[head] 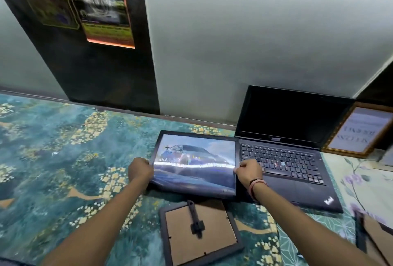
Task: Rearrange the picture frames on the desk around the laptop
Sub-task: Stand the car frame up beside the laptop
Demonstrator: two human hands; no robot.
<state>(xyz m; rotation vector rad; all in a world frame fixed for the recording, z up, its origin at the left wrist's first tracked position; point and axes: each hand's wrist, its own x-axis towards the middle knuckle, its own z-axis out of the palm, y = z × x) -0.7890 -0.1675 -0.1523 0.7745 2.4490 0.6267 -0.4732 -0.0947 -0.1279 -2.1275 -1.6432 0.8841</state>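
Left hand (pixel 140 170) closed over the left edge of a black-framed picture of a blue car (pixel 195 163), fingers curled under, thumb on top. Right hand (pixel 248 171) pinched shut on the same frame's right edge, red and black thread bands at the wrist. Frame held face up between both hands, far edge higher than the near one; whether the near edge touches the surface below is hard to say through the glare and blur. Right side of the frame touching or overlapping the left edge of an open black laptop (pixel 287 155) with a dark screen, set against the white wall panel (pixel 255 42).

Just nearer the body, lying face down, a second dark-framed picture with a brown cardboard back and a black folding stand (pixel 197 231), its far edge partly under the held frame. At the lower right corner, another face-down frame with a brown back (pixel 370 236), cut off by the view's edge. Beyond the laptop's right side, a gold-edged wooden frame holding printed text (pixel 359 131), leaning upright. All on a desk covered by a teal floral-patterned cloth (pixel 63 148). On the dark wall panel at upper left, two glossy posters (pixel 102 6).
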